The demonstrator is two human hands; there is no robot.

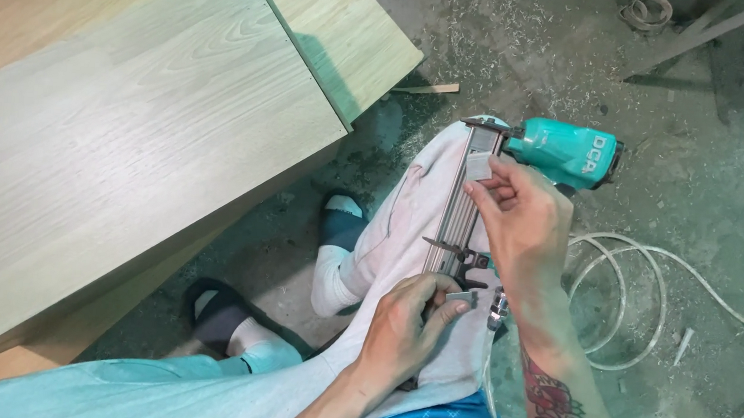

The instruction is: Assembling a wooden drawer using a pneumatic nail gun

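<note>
A teal pneumatic nail gun lies across my raised knee, its long metal magazine running down my pale trouser leg. My right hand holds a small grey strip of nails pinched between thumb and fingers at the upper end of the magazine. My left hand grips the lower end of the magazine, fingers on a small metal latch piece.
A large light wood-grain cabinet fills the left side, with an upright panel edge. A coiled white air hose lies on the dusty concrete floor at right. My feet in dark slippers rest beside the cabinet. Wood scraps sit at the far right edge.
</note>
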